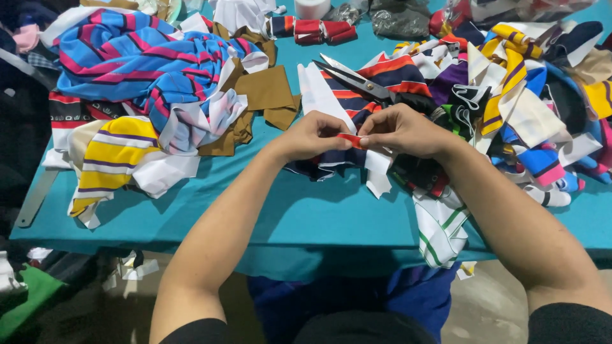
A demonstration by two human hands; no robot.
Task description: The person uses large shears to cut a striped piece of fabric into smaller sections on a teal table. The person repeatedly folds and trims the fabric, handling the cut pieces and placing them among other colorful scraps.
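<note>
Both hands are pinching a small red fabric strip (349,139) above the worktop (306,216): left hand (312,135) gripping its left end, right hand (400,130) its right; its long axis is running left-right.

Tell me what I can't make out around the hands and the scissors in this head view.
- Red strip: pinched between left hand and right hand; fingers hide most of it, length unclear.
- Scissors: handles buried under the striped fabric pile.
- White roll: cut off by the top edge.
- Metal ruler: far end hidden under yellow striped cloth.
</note>
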